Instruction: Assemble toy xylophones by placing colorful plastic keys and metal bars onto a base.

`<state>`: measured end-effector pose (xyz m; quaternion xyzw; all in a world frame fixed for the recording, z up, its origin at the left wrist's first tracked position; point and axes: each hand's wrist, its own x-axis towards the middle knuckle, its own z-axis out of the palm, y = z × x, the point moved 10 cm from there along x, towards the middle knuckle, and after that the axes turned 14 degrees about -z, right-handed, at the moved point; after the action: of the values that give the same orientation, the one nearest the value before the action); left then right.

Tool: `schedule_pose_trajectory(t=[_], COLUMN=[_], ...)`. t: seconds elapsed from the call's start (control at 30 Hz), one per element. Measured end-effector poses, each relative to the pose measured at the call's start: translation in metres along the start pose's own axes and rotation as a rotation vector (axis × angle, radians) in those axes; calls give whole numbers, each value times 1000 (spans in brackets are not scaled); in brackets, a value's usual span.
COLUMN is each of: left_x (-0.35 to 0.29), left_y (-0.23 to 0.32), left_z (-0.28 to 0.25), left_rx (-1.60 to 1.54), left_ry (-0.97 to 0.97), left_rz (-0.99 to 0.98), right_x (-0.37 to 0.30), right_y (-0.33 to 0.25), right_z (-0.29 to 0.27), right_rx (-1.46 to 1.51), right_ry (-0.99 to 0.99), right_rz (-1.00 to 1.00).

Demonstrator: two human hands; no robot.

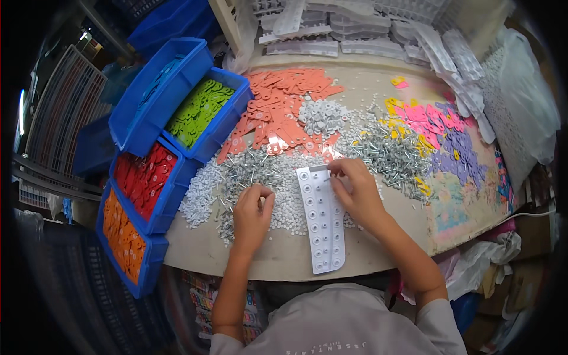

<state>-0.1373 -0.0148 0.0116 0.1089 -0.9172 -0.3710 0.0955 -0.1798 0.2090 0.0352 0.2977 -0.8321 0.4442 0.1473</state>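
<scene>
A long white plastic tray [324, 236] with rows of round sockets lies in front of me, small metal pins standing in many of them. My right hand [358, 192] is at its far right corner, thumb and fingers pinched together over the last sockets; what they hold is too small to make out. Left of the tray, my left hand [251, 216] is closed, fingertips curled against the thumb, and anything inside is hidden. It hovers by heaped silver metal pins [254, 168] and small white round pieces [290, 204]. Beyond lie flat coral-coloured tabs [275, 106].
Blue bins on the left hold green tabs [201, 112], red tabs [147, 177] and orange tabs [122, 236]. More metal pins [393, 154], pink tabs [426, 121] and purple tabs [458, 154] spread rightward. White moulded trays [361, 26] are stacked behind; a filled clear bag [515, 100] stands right.
</scene>
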Motion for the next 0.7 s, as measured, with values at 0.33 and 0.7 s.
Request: schedule_pose_trajectory(t=[0.33, 0.7], left_x=[-7, 19], left_y=[17, 57], left_z=[12, 56], left_rx=[-399, -229], left_ry=[-151, -162], left_rz=[-95, 166], right_x=[14, -10], right_y=[14, -7], right_z=[33, 21], right_rx=[-146, -108], right_ry=[-113, -65], right_rz=[22, -164])
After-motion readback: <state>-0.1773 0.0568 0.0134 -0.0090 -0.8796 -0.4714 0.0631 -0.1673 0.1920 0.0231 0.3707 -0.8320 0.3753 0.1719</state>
